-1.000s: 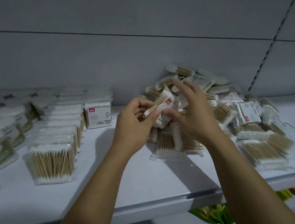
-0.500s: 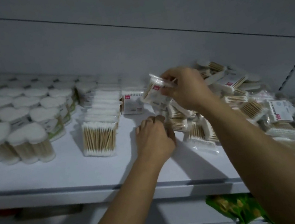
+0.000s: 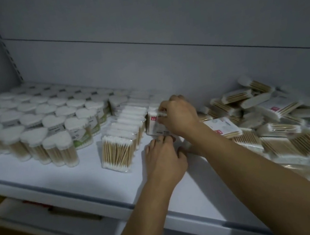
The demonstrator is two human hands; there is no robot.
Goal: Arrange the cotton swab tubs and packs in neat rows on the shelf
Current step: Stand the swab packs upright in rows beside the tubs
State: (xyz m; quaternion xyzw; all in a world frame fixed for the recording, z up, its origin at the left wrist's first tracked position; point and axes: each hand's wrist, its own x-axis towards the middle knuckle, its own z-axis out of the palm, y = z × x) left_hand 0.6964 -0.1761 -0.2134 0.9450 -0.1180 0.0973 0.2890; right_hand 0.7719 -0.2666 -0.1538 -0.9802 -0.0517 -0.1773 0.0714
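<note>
Shelf [image 3: 62, 180]: white, ran right across the view, pretty dim.
Tubs [image 3: 34, 127]: heart-shaped lids up, stood in tidy rows out at 9 o'clock, back to front.
Pack row [image 3: 125, 128]: clear packs stood on end one behind another, just at 3 o'clock of the tubs, wooden sticks showing on the front one.
Left hand [image 3: 165, 160]: knuckles up on the shelf at 6 o'clock of the red-label pack, fingertips curled at its foot; pinching or only touching, couldn't tell.
Red-label pack [image 3: 154, 125]: upright, just beside the pack row's 3 o'clock side.
Right hand [image 3: 178, 115]: pinched the red-label pack's top edge, thumb and fingers curled on it.
Loose pile [image 3: 273, 118]: jumbled packs lying every which way at 3 o'clock, blurry toward the edge.
</note>
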